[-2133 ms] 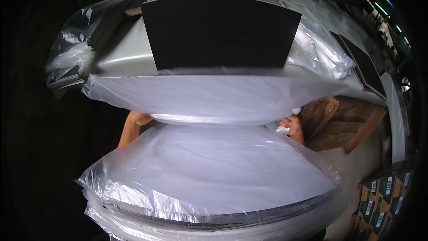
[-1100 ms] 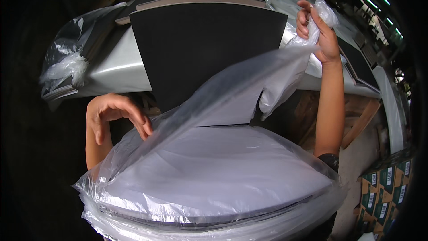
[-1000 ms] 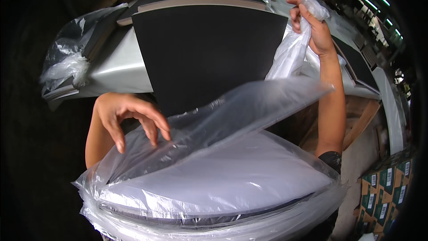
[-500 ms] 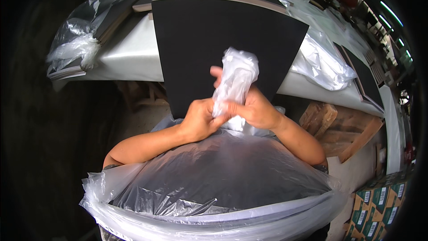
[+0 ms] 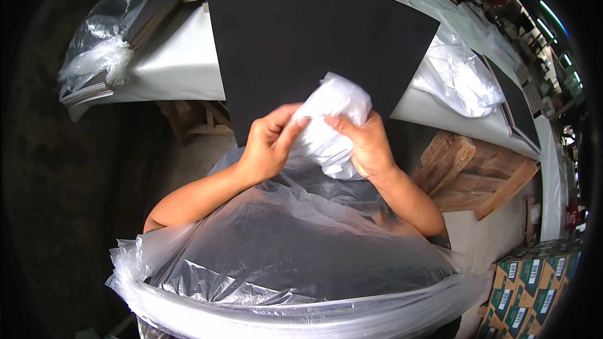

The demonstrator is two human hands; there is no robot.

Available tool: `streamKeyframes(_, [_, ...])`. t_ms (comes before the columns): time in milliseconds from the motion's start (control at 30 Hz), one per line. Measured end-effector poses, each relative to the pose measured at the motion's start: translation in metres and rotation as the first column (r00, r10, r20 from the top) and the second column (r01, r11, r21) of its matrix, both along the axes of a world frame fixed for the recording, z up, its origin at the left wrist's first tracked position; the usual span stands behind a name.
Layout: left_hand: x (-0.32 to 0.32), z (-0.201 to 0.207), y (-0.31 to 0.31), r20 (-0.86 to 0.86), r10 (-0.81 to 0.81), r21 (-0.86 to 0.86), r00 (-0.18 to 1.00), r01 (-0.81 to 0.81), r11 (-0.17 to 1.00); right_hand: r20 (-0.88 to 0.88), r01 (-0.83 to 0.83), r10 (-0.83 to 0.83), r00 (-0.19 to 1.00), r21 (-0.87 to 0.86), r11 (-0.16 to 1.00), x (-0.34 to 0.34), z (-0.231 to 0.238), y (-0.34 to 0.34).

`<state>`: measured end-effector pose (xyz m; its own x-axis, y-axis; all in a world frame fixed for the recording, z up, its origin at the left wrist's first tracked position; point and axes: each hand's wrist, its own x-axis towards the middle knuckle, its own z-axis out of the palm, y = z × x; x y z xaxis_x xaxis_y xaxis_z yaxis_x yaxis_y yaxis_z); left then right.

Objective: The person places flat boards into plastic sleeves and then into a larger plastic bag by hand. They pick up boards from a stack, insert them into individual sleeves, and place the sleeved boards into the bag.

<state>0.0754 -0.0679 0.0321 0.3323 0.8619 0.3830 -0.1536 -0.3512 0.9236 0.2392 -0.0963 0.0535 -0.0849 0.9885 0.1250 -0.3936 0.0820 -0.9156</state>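
A bunched wad of thin whitish cloth or plastic film (image 5: 333, 132) is held up in front of my chest; its exact material is hard to tell. My left hand (image 5: 270, 141) pinches its left side between thumb and fingers. On the right side, my right hand (image 5: 367, 141) grips it with the thumb on top and the other fingers behind. Past the hands stands a large black panel (image 5: 314, 44) with a pale edge, leaning against the covered table. Clear plastic sheeting (image 5: 295, 238) hangs over my front like an apron.
The table (image 5: 182, 69) has a pale cover. Crumpled clear plastic (image 5: 100, 50) lies over panels at left, and another plastic bundle (image 5: 461, 78) at right. Below stands a wooden frame (image 5: 483, 179). Patterned cartons (image 5: 527, 289) are stacked at lower right.
The wad was upright and narrow; now it is spread wider and tilted. My left hand has risen and moved left, and the hands are farther apart.
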Motion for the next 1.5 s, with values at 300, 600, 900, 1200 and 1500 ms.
streamKeyframes(300, [-0.015, -0.003, 0.011, -0.111, 0.021, -0.029, 0.994, -0.025, 0.999, -0.104, 0.025, -0.030, 0.994, -0.047, 0.999, 0.000, -0.016, 0.004])
streamKeyframes(600, [-0.009, 0.007, 0.004, -0.095, -0.091, 0.055, 0.991, 0.097, 0.994, -0.113, -0.084, 0.085, 0.990, 0.015, 0.996, -0.003, -0.015, -0.002])
streamKeyframes(900, [-0.011, 0.010, 0.007, -0.253, -0.055, 0.090, 0.966, 0.080, 0.993, -0.091, 0.049, -0.043, 0.995, 0.068, 0.996, -0.004, -0.025, -0.001])
streamKeyframes(1200, [-0.006, 0.003, 0.005, -0.075, 0.032, 0.042, 0.997, -0.029, 0.999, -0.101, 0.073, -0.069, 0.992, 0.031, 0.997, -0.010, -0.025, -0.003])
streamKeyframes(1500, [-0.004, 0.008, -0.001, 0.069, -0.131, -0.076, 0.989, 0.136, 0.988, -0.154, 0.035, -0.030, 0.988, 0.031, 0.999, -0.007, -0.027, -0.006])
